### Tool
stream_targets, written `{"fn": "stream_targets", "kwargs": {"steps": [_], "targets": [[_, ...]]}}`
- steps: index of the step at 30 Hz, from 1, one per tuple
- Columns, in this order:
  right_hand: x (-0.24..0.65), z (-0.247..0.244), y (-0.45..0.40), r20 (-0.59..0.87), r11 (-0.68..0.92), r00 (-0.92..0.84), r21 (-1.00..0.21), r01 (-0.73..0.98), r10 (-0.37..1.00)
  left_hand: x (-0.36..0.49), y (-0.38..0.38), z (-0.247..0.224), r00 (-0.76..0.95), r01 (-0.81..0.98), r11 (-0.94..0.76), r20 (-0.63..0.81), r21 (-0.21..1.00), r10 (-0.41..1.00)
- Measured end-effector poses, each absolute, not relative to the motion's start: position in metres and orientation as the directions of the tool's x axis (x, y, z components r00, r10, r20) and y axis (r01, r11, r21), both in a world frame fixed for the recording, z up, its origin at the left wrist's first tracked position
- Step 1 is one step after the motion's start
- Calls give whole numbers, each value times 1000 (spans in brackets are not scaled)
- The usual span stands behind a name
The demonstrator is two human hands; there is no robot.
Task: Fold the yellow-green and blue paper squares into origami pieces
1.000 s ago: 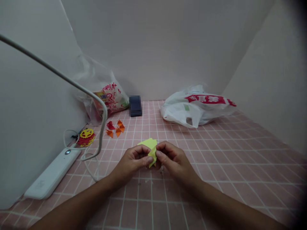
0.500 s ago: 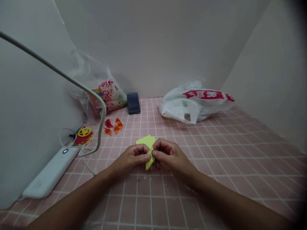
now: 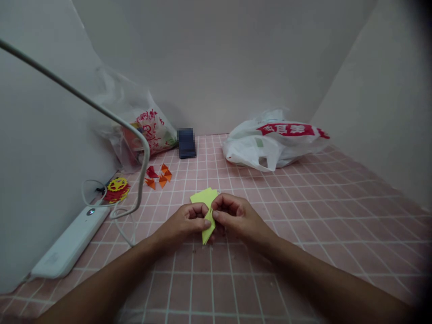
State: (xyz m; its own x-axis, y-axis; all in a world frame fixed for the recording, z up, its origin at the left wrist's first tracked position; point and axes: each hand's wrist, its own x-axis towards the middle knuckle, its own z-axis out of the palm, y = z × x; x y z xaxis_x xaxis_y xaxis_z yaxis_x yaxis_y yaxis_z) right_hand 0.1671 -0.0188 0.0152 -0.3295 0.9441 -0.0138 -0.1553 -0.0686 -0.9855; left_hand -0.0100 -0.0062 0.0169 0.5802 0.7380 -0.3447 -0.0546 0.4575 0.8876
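A folded piece of yellow paper (image 3: pixel 205 196) is held between both hands over the pink checked tabletop (image 3: pixel 202 288). My left hand (image 3: pixel 193 219) pinches its left side, with the thumb on top near the middle. My right hand (image 3: pixel 230 211) is closed on its right edge, thumb and index finger pressed together at the fold. The paper's wide part points away from me, and a narrow pointed end hangs below the left thumb. The fingers behind the paper are partly hidden.
Orange folded pieces (image 3: pixel 162 181), a red piece (image 3: pixel 152 172) and yellow and red cutouts (image 3: pixel 118 189) lie left. A white power strip (image 3: pixel 72 240) and looping cable (image 3: pixel 143 166) are nearer. Plastic bags (image 3: pixel 157 130) (image 3: pixel 280 144) and a dark blurred object (image 3: pixel 186 143) stand behind.
The paper's narrow lower end has shifted slightly left and toward me. My right thumb and index finger have moved slightly left along it. The view has shifted a little.
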Motion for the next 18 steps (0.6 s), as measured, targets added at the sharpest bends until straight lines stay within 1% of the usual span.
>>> {"fn": "stream_targets", "kwargs": {"steps": [4,11,15,18], "targets": [[168,15,-19,-36,-83,-344,-989,-121,938,-12,-7,18,601,-37,491,-373,870,706],[167,14,-21,-9,-34,-315,-997,-72,949,-13,-5,19,639,-5,494,-377,870,671],[166,14,-21,-41,-78,-283,-990,-120,958,-11,-6,19,600,-46,479,-359,877,715],[167,13,-19,-61,-105,-292,-985,-138,954,-10,-5,18,544,-86,444,-331,892,771]]}}
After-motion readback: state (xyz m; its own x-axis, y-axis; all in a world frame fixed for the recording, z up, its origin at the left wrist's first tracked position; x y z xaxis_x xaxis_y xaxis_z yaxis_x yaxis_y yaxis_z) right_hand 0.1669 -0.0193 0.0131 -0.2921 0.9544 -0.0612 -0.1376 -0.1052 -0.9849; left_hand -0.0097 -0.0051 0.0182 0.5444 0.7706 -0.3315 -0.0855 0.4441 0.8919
